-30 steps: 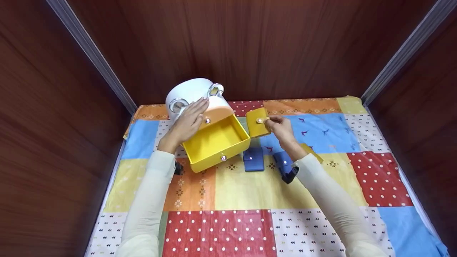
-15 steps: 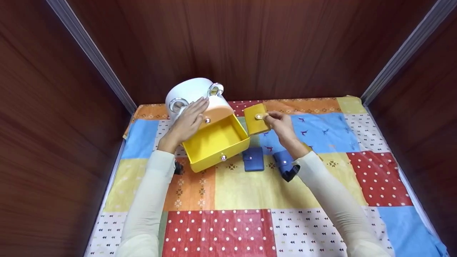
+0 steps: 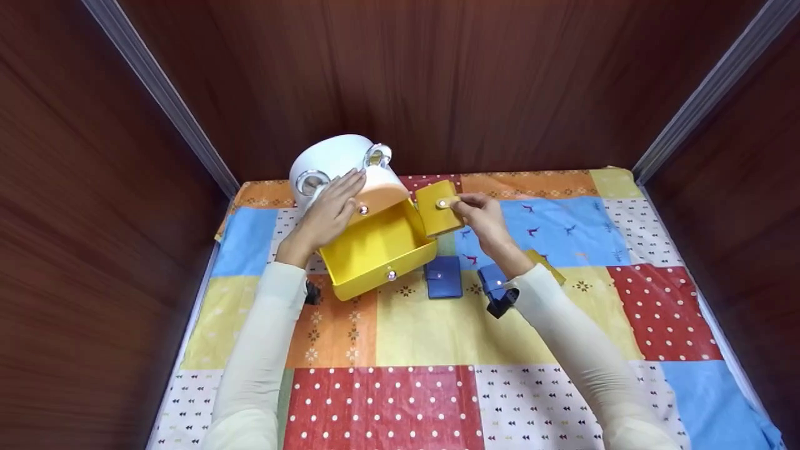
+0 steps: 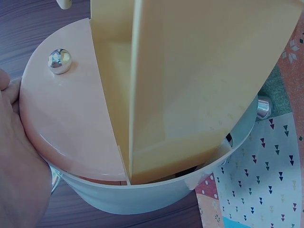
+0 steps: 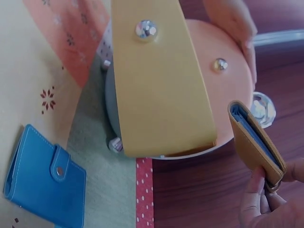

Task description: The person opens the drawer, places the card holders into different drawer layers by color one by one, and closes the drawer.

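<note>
A white rounded drawer box (image 3: 331, 159) with silver ring ears stands at the back left, its yellow lower drawer (image 3: 369, 278) pulled out. My left hand (image 3: 328, 215) rests on the box's top with fingers straight, beside the peach upper drawer front (image 4: 66, 114). My right hand (image 3: 487, 222) pinches a yellow snap wallet (image 3: 439, 209) by its strap edge. The wallet is held up at the drawer's right side, overlapping its rim in the head view. In the right wrist view the wallet shows edge-on with its inner leaves visible.
A blue wallet (image 3: 444, 277) lies just right of the drawer front. Another blue wallet (image 3: 492, 280) and a yellow wallet (image 3: 545, 267) lie partly hidden under my right arm. Dark wood panels (image 3: 400, 87) enclose the patchwork-covered table (image 3: 387, 406) at the back and sides.
My right hand has lifted the yellow wallet slightly and moved it left to the drawer's edge. The left hand and the box have stayed in place.
</note>
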Available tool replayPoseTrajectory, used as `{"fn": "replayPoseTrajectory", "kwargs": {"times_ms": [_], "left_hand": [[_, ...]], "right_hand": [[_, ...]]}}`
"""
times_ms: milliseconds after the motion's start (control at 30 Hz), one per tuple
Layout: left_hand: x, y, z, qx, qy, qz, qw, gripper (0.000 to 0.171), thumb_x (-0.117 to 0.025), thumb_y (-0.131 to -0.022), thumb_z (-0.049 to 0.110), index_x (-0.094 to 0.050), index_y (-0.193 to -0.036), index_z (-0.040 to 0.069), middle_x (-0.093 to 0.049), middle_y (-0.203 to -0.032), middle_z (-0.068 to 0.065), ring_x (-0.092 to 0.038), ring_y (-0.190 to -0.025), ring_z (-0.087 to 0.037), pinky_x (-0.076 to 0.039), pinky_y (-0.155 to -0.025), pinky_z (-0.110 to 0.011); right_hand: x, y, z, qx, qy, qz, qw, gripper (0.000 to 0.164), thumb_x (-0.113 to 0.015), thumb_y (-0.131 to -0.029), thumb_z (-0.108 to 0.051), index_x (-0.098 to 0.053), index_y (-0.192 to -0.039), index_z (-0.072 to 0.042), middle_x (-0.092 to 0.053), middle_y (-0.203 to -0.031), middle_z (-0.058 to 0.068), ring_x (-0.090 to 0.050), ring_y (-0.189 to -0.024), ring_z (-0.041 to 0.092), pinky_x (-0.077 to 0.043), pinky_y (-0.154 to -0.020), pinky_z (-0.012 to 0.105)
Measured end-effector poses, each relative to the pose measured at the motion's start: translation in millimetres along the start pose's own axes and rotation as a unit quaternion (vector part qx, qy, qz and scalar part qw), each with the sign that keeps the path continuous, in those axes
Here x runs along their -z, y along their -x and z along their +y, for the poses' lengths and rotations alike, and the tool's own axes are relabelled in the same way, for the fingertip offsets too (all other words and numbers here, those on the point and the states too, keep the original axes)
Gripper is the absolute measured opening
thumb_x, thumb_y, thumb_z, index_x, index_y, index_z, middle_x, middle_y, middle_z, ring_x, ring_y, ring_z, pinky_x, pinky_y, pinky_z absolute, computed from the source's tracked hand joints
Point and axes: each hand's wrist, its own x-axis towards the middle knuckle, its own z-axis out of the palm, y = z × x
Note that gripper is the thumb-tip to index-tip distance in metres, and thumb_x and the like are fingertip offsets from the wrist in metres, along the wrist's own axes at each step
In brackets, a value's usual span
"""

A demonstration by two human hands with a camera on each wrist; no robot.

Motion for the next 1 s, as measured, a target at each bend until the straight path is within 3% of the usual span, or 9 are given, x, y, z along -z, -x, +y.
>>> {"fn": "replayPoseTrajectory", "kwargs": {"times_ms": [267,800,1000], "left_hand": [[-0.1,0.0,-0.3,-0.005,-0.004,-0.001,1.0,0.054,-0.035,-0.116,0.026,-0.03,-0.169,0.016,-0.024,-0.178,0.0,-0.018,-0.167,-0.021,-0.007,-0.139,-0.039],[-0.1,-1.2,-1.5,-0.003,-0.004,-0.002,1.0,0.054,-0.034,-0.115,0.024,-0.029,-0.169,0.017,-0.023,-0.179,0.001,-0.017,-0.167,-0.021,-0.006,-0.139,-0.04],[0.3,-1.2,-1.0,-0.004,-0.003,-0.001,1.0,0.054,-0.036,-0.115,0.023,-0.031,-0.168,0.016,-0.025,-0.178,0.0,-0.018,-0.167,-0.022,-0.007,-0.139,-0.039]], "right_hand": [[-14,3,-2,0.003,-0.012,-0.01,1.0,0.032,-0.067,-0.1,-0.009,-0.07,-0.127,0.008,-0.071,-0.1,0.0,-0.065,-0.086,0.008,-0.058,-0.074,0.018],[-47,13,-1,0.0,-0.006,-0.057,0.998,0.034,-0.067,-0.1,-0.008,-0.069,-0.129,0.008,-0.071,-0.099,0.0,-0.066,-0.086,0.008,-0.057,-0.076,0.019],[-61,17,1,-0.003,0.003,-0.075,0.997,0.032,-0.069,-0.097,-0.01,-0.073,-0.125,0.006,-0.07,-0.091,-0.001,-0.062,-0.079,0.008,-0.054,-0.068,0.018]]}}
